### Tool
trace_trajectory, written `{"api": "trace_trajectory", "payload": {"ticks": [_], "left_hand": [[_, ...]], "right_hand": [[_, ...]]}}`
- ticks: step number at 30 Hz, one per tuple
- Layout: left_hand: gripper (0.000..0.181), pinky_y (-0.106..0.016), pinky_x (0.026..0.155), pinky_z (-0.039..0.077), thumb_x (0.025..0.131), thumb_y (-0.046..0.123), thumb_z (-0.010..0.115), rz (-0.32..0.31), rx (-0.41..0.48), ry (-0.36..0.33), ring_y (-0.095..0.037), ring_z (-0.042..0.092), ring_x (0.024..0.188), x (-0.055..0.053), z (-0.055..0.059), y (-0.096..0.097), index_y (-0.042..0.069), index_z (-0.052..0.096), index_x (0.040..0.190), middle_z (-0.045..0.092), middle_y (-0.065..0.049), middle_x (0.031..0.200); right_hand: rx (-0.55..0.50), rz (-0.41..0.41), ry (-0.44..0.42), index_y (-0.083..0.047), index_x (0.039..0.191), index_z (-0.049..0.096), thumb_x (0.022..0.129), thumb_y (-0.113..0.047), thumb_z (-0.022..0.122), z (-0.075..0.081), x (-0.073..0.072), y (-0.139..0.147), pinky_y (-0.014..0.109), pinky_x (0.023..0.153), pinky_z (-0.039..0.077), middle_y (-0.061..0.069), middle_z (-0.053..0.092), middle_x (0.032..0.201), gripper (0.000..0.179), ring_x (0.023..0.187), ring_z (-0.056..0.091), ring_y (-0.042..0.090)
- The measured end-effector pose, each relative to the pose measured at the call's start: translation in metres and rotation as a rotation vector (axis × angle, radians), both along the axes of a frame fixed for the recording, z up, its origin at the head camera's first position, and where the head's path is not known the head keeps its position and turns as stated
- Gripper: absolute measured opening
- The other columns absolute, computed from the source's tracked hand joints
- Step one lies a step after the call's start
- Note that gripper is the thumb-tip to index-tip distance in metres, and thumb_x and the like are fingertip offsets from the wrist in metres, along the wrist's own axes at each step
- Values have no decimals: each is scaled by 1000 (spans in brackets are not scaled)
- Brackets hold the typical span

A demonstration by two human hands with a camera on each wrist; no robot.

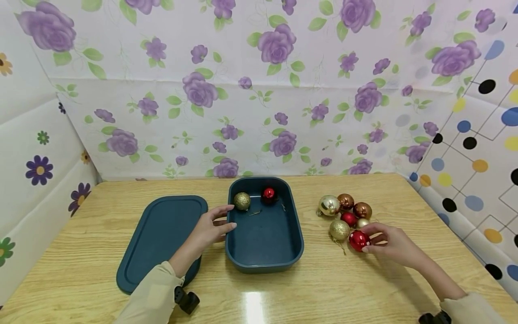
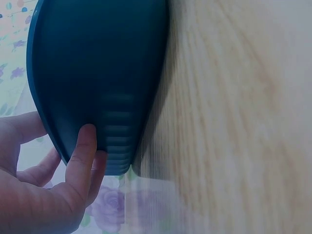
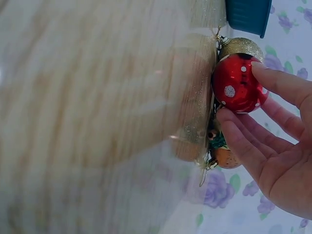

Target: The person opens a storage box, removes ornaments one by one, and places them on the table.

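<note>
My left hand (image 1: 211,226) holds the left side of a dark teal plastic box (image 1: 265,266), with fingertips at its rim and outer wall (image 2: 97,63). Inside, near the far end, lie a gold glitter bauble (image 1: 242,201) and a red bauble (image 1: 269,194). Over on the right, my right hand (image 1: 390,245) pinches a shiny red bauble (image 1: 359,240) between thumb and fingers. White dots show on this bauble (image 3: 239,83) in the right wrist view. It is at the near edge of a cluster with a gold glitter bauble (image 1: 339,230) and another red bauble (image 1: 348,219).
A matching teal lid (image 1: 162,238) lies flat left of the box, partly beneath my left forearm. The cluster also has a shiny gold bauble (image 1: 329,205) and brown baubles (image 1: 362,210). A flowered cloth (image 1: 243,135) hangs behind the wooden table (image 1: 315,288).
</note>
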State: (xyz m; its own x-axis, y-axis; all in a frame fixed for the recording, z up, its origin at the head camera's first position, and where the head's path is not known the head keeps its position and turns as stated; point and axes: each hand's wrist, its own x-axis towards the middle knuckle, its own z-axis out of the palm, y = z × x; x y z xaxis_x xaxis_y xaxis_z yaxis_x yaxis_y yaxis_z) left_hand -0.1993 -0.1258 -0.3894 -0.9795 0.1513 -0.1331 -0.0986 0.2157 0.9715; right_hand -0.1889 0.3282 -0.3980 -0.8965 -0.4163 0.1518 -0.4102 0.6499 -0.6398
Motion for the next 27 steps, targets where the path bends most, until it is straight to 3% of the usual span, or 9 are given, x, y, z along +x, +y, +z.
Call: {"api": "trace_trajectory", "payload": {"ticks": [12,19,27], "left_hand": [[52,-38,78,52,87,10,62,0,1,1,-37,45,118,0,0,0,11,44,135,37,-20,137],[52,-40,79,51,87,10,62,-3,10,-2,-37,45,117,1,2,1,10,44,135,35,-21,138],[52,-40,80,51,87,10,62,-4,8,-8,-37,45,117,0,1,0,10,43,136,35,-21,139]], "right_hand": [[17,-26,6,-1,109,61,75,-12,75,6,1,3,23,65,53,17,63,102,39,81,64,11],[17,-30,104,-1,106,61,75,-9,75,19,2,-1,33,69,54,15,64,100,35,83,64,16],[-36,-31,43,-1,115,58,80,-19,71,40,-10,-30,35,76,52,15,62,106,42,94,61,18]]}}
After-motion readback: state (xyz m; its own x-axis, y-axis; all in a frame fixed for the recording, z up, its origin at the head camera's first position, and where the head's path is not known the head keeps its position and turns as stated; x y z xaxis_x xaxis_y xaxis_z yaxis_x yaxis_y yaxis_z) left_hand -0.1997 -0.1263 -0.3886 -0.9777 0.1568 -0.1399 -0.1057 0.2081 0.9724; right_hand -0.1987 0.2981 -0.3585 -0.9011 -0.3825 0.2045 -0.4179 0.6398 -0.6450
